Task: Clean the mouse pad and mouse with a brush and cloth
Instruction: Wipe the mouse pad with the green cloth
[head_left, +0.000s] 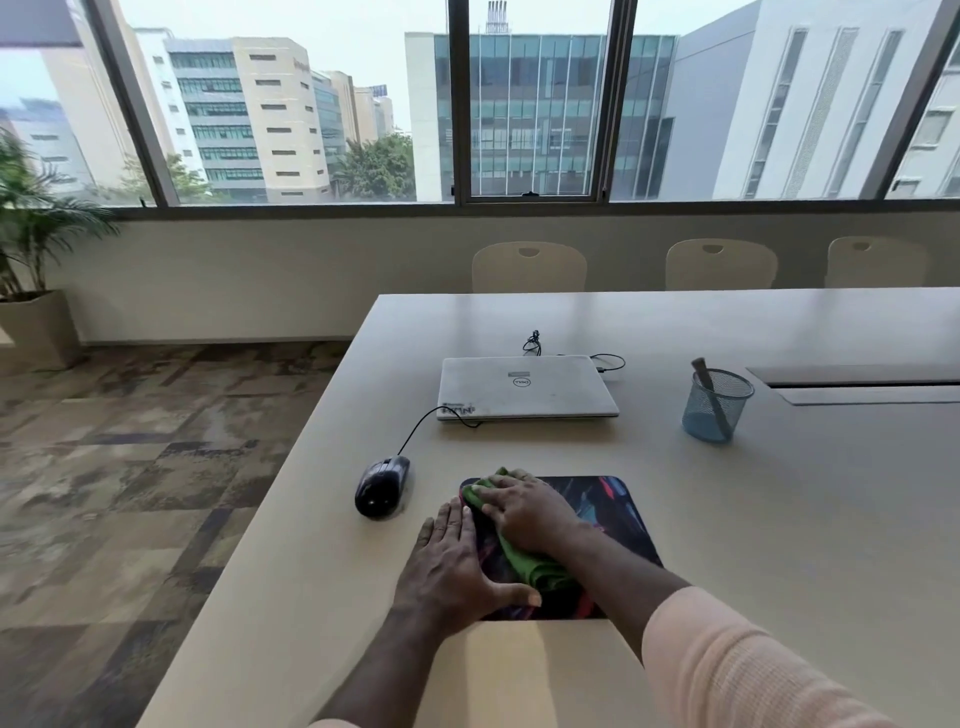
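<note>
A dark, colourfully printed mouse pad (613, 512) lies near the table's front edge. My right hand (530, 512) presses a green cloth (524, 564) flat onto the pad's left part, fingers spread and fairly straight. My left hand (449, 566) lies flat on the pad's left edge, thumb stretched over the pad's near corner. A black wired mouse (382, 486) sits on the table left of the pad, apart from both hands. The brush (709, 395) stands in a blue mesh cup (714, 408) at the right.
A shut silver laptop (527, 387) lies behind the pad, the mouse cable running to it. The beige table (779, 519) has its left edge close to the mouse. A recessed cable hatch (857, 384) sits far right. Chairs (530, 267) line the far side.
</note>
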